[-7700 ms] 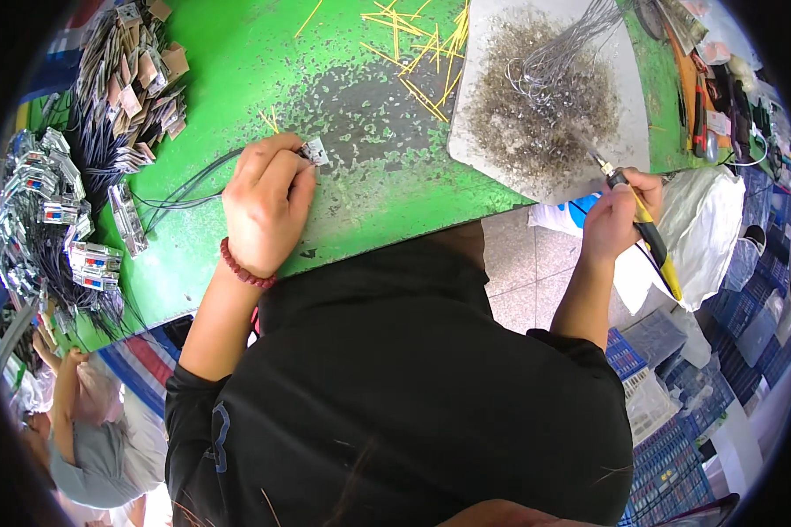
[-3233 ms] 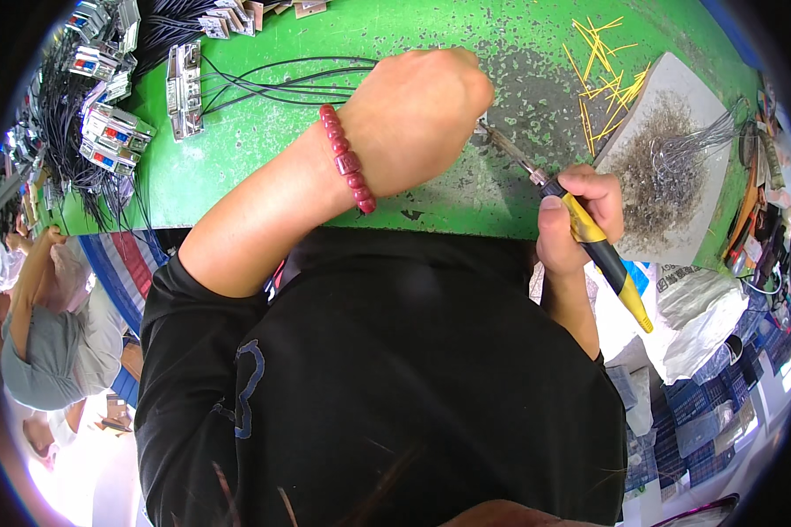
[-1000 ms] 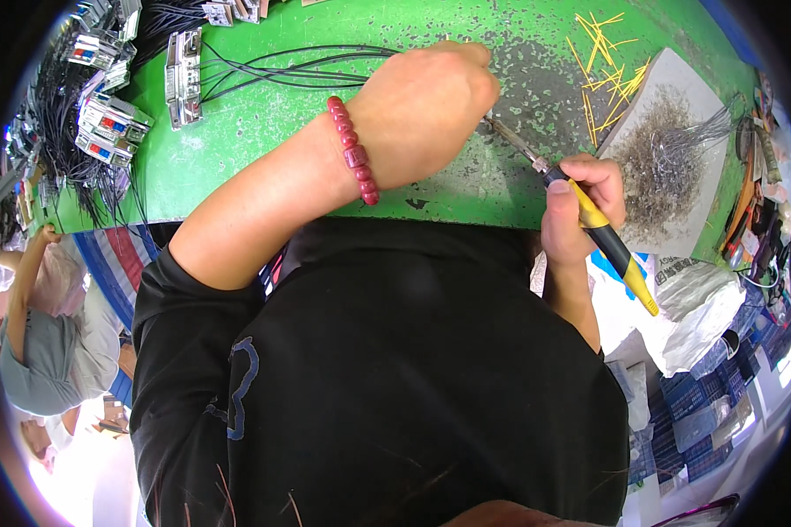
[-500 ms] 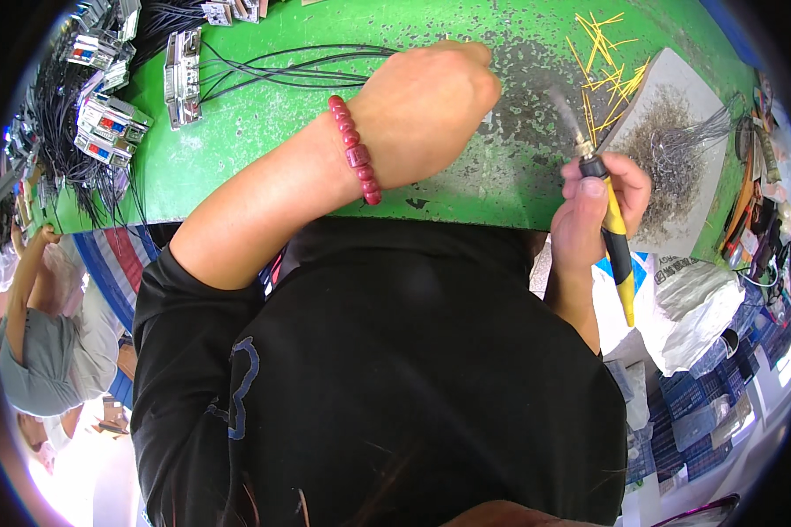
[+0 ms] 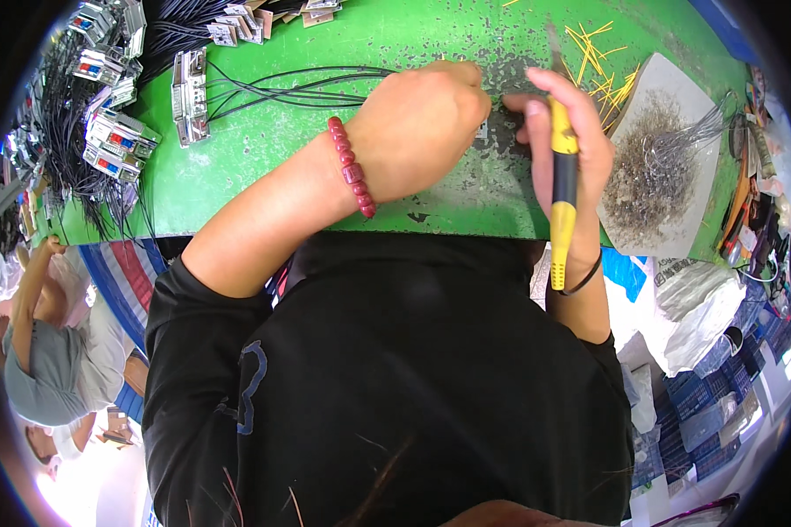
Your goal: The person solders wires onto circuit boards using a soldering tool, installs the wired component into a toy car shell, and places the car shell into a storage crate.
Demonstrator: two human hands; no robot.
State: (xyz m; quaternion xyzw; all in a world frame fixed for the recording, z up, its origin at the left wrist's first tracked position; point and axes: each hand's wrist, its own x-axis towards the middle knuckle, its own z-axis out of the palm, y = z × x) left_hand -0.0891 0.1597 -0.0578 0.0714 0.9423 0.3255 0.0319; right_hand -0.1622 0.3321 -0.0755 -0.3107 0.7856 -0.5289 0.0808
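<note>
Green and worn dark in patches, the table (image 5: pixel 492 202) spreads under both hands; the left hand (image 5: pixel 426 123) is curled, its fingertips hidden, so its grip cannot be told; black wires (image 5: pixel 351 70) run toward it from a silver connector (image 5: pixel 190 97); the right hand (image 5: pixel 580 149) grips a yellow-and-black soldering iron (image 5: pixel 565 176) over the table, near a soiled pale board (image 5: pixel 703 88); blue crates (image 5: pixel 677 439) and a white bag (image 5: pixel 694 307) fill the lower right; a co-worker (image 5: pixel 48 373) shows at left.

From here the green tabletop (image 5: pixel 466 200) looks chipped, rough; left, metal housings (image 5: pixel 119 132) gleam; the tool handle (image 5: pixel 564 180) seems plastic
</note>
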